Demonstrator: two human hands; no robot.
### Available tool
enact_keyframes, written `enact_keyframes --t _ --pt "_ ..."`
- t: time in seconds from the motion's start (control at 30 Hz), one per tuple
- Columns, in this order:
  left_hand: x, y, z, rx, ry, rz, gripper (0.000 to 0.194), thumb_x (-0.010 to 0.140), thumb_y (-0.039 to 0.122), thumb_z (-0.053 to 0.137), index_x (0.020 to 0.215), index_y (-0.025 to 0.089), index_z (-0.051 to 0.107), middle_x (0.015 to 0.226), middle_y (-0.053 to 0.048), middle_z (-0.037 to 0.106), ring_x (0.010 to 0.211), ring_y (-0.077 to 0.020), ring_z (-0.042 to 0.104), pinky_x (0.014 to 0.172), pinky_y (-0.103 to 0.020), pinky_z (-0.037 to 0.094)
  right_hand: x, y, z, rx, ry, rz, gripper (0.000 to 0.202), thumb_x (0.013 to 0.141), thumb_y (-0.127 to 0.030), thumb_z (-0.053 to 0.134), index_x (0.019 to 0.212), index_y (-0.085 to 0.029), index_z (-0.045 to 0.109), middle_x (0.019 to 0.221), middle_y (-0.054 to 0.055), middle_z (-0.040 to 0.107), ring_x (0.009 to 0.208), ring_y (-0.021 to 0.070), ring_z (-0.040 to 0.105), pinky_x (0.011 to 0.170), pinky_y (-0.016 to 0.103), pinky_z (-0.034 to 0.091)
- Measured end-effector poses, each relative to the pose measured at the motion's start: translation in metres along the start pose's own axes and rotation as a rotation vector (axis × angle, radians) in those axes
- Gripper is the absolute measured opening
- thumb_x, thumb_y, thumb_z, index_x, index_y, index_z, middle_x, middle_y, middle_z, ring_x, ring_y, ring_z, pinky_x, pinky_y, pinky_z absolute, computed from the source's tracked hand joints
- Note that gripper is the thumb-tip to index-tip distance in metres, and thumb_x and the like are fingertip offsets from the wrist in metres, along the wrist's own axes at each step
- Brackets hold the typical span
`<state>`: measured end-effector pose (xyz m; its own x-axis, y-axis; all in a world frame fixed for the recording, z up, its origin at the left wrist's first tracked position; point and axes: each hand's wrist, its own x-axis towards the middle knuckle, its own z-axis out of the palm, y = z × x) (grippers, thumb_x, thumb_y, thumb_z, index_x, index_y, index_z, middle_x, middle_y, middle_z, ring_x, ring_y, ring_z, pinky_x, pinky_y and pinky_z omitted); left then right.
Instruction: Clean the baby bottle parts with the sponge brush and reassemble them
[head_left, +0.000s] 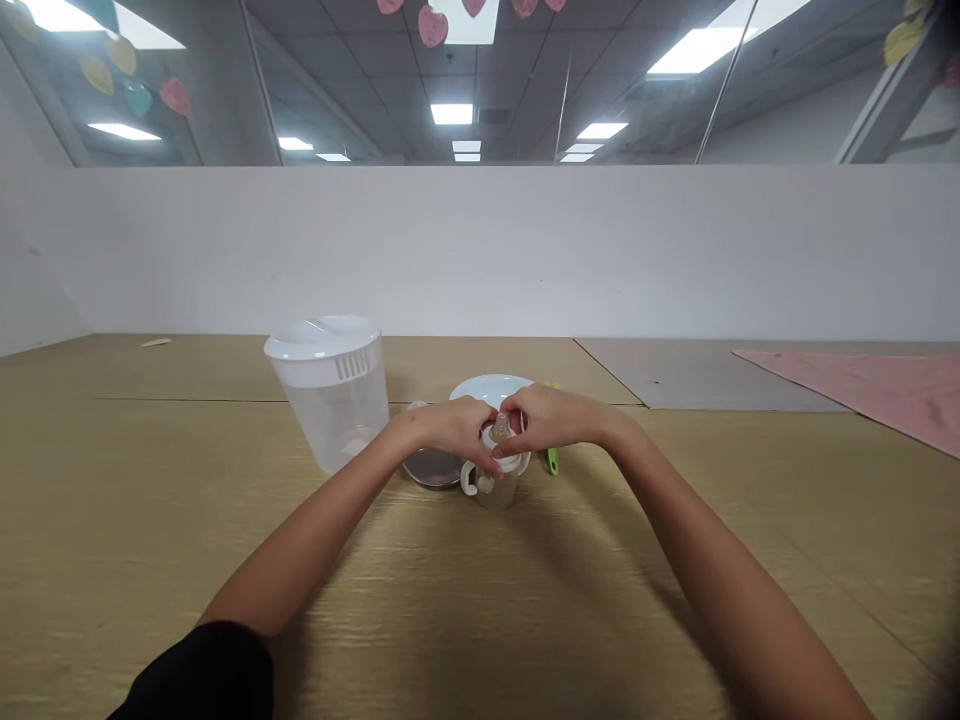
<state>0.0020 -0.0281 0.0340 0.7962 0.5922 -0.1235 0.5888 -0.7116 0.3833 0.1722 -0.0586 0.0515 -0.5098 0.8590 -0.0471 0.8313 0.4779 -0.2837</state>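
Observation:
A baby bottle (498, 492) with a clear teat and white side handles stands upright on the table in front of me. My left hand (461, 430) reaches in from the left, its fingers curled round the bottle's white collar. From the other side my right hand (553, 415) grips the same collar, with thumb and fingers close to the teat. My fingers partly cover the bottle's top. Just behind my left hand lies a round metal-rimmed dish (433, 470), half hidden by that hand.
To the left stands a tall clear container (322, 400) with a white lid. A pale round plate (486, 385) lies behind my hands, and a green handle (553, 461) shows beside my right hand. Pink cloth (877, 385) covers the table's far right; a white wall (480, 250) closes the back.

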Motion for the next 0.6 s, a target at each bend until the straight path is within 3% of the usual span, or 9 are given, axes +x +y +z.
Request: enact_keyframes --t 0.3,0.47,0.6 --pt "-0.001 0.003 0.002 0.082 0.005 -0.067 0.046 0.055 0.059 0.064 0.071 0.018 0.052 0.065 0.002 0.052 0.056 -0.0129 0.047 0.047 -0.025 0.029 0.005 -0.008 0.007 -0.065 0.044 0.061 0.041 0.061 -0.054 0.061 0.051 -0.018 0.044 0.049 -0.004 0.039 0.045 0.0081 0.033 0.041 0.024 0.021" --pt "-0.011 0.014 -0.004 0.149 -0.025 -0.098 0.052 0.057 0.062 0.062 0.082 0.017 0.057 0.073 -0.002 0.059 0.062 -0.0162 0.052 0.050 -0.025 0.033 0.002 -0.002 0.005 0.042 -0.051 0.114 0.045 0.059 -0.062 0.060 0.065 -0.018 0.053 0.058 -0.001 0.051 0.044 0.0089 0.043 0.039 0.023 0.028" --pt "-0.027 0.006 -0.022 0.130 -0.064 -0.026 0.060 0.059 0.054 0.065 0.106 0.019 0.056 0.101 -0.005 0.063 0.085 -0.0197 0.058 0.065 -0.023 0.041 -0.002 0.001 -0.003 0.127 -0.097 0.096 0.057 0.057 -0.071 0.058 0.079 -0.018 0.056 0.070 0.003 0.060 0.050 0.0114 0.052 0.043 0.023 0.037"
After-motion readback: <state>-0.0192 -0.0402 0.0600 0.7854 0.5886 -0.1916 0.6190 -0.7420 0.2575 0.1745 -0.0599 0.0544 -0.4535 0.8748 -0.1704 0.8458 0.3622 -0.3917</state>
